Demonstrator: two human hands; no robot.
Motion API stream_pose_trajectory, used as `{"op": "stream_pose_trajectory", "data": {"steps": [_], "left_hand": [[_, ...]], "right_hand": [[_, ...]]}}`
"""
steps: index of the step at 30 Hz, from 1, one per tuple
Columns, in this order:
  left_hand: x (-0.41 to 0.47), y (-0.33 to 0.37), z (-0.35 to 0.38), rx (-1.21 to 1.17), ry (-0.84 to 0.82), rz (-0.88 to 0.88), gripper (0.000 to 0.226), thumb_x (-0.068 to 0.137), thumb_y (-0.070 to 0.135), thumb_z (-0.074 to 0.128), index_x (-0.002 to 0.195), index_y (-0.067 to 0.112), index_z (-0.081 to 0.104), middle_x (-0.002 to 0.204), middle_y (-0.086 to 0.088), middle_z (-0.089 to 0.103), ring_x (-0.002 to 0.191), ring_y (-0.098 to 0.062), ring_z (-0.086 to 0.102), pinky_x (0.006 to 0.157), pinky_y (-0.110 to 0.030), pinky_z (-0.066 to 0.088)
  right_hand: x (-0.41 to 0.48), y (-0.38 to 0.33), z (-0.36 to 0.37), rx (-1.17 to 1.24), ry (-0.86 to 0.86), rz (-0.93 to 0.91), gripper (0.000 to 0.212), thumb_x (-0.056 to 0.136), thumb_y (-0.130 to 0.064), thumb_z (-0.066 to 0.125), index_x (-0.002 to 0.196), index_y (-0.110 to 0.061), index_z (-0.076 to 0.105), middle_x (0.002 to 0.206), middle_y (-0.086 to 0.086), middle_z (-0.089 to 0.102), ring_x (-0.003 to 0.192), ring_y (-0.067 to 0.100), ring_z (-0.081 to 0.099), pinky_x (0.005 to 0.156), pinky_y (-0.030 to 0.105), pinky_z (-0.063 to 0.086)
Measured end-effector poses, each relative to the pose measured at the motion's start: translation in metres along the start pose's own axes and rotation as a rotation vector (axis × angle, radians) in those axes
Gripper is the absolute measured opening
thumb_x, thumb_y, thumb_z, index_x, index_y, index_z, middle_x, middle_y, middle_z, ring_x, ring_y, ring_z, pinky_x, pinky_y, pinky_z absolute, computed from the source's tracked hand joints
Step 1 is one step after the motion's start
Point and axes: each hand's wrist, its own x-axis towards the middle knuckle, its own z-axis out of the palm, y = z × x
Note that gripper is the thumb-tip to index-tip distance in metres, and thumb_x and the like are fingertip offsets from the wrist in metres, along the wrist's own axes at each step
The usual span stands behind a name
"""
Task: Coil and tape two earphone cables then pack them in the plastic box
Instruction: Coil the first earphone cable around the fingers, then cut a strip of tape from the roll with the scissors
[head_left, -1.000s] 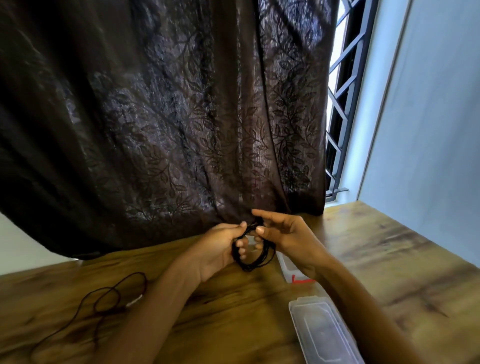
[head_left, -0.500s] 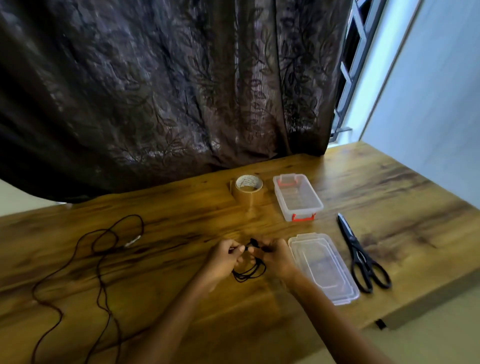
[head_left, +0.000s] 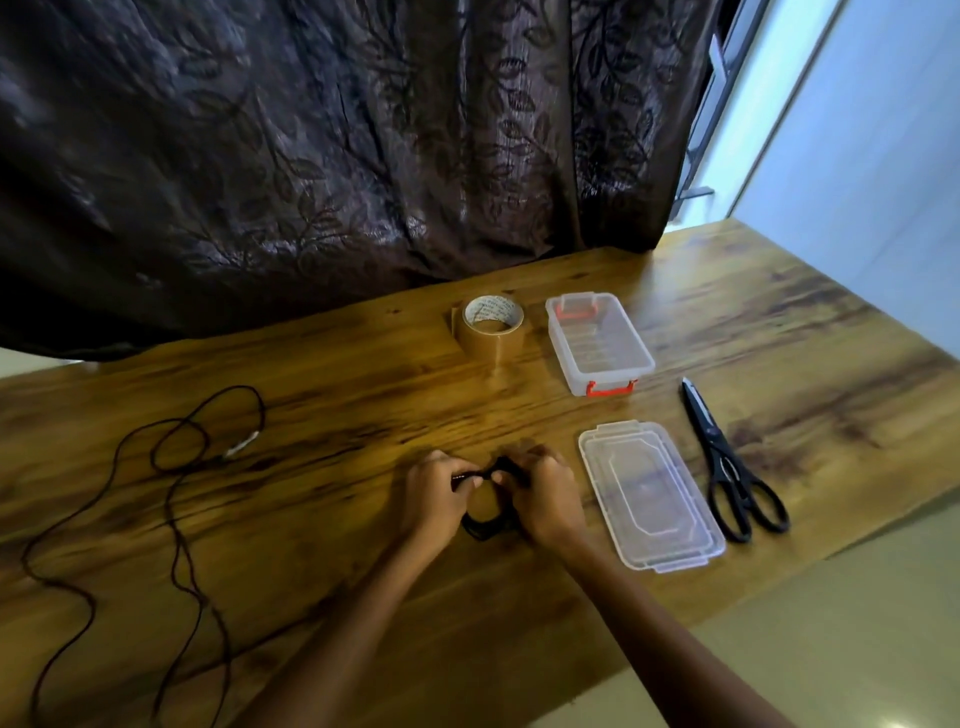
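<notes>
A coiled black earphone cable (head_left: 485, 526) sits between my two hands, low over the wooden table (head_left: 363, 395). My left hand (head_left: 434, 493) pinches its left side and my right hand (head_left: 545, 496) grips its right side. A second black earphone cable (head_left: 176, 457) lies loose and uncoiled at the table's left. The clear plastic box (head_left: 597, 343) with orange clips stands open behind my right hand. Its clear lid (head_left: 649, 493) lies flat just right of that hand. A roll of brown tape (head_left: 491, 332) stands to the left of the box.
Black scissors (head_left: 727, 467) lie to the right of the lid, near the table's right edge. A dark patterned curtain (head_left: 337, 156) hangs along the back of the table. Pale floor (head_left: 831, 623) shows beyond the table's front right edge.
My view has tilted down, bringing the tape, box, lid and scissors into sight. Both hands have come down from curtain height to just above the table, still holding the coil.
</notes>
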Motion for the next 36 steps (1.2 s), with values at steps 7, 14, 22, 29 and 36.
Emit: {"op": "stream_pose_trajectory", "data": {"steps": [7, 14, 22, 29, 36], "left_hand": [[0.003, -0.006, 0.003, 0.031, 0.02, 0.03, 0.032, 0.086, 0.027, 0.062, 0.117, 0.02, 0.063, 0.112, 0.002, 0.054, 0.105, -0.013, 0.051, 0.077, -0.014, 0.03], [0.007, -0.007, 0.005, 0.002, 0.032, 0.043, 0.03, 0.084, 0.031, 0.064, 0.112, 0.02, 0.066, 0.111, 0.001, 0.057, 0.108, -0.015, 0.05, 0.08, -0.017, 0.03], [0.014, -0.004, 0.003, -0.082, 0.076, 0.008, 0.02, 0.09, 0.025, 0.056, 0.099, 0.013, 0.069, 0.104, -0.001, 0.059, 0.1, -0.016, 0.055, 0.078, -0.019, 0.034], [0.027, 0.004, -0.008, -0.121, 0.073, -0.001, 0.019, 0.091, 0.026, 0.053, 0.097, 0.017, 0.069, 0.107, 0.001, 0.057, 0.1, -0.016, 0.055, 0.074, -0.022, 0.036], [0.049, 0.012, -0.028, -0.211, 0.082, 0.021, 0.016, 0.091, 0.023, 0.052, 0.096, 0.02, 0.067, 0.114, -0.002, 0.057, 0.109, -0.021, 0.053, 0.088, -0.035, 0.046]], "right_hand": [[0.006, 0.008, -0.004, 0.071, -0.023, 0.011, 0.028, 0.092, -0.027, 0.053, 0.113, -0.014, 0.066, 0.116, 0.006, 0.058, 0.103, 0.016, 0.054, 0.082, 0.017, 0.038], [0.014, 0.014, -0.004, 0.161, -0.023, 0.048, 0.026, 0.093, -0.027, 0.052, 0.101, -0.012, 0.071, 0.105, 0.006, 0.066, 0.09, 0.015, 0.061, 0.077, 0.024, 0.05], [0.015, 0.009, -0.015, 0.265, -0.062, 0.13, 0.026, 0.095, -0.026, 0.048, 0.104, -0.011, 0.067, 0.09, 0.006, 0.069, 0.08, 0.018, 0.064, 0.065, 0.027, 0.05], [0.026, -0.013, -0.028, 0.313, -0.014, 0.056, 0.022, 0.095, -0.02, 0.049, 0.097, -0.007, 0.067, 0.086, 0.0, 0.065, 0.075, 0.003, 0.057, 0.057, 0.007, 0.043], [0.085, -0.031, -0.036, 0.083, 0.054, -0.109, 0.015, 0.092, -0.012, 0.052, 0.1, -0.01, 0.064, 0.108, 0.007, 0.06, 0.097, 0.018, 0.055, 0.08, 0.029, 0.045]]}}
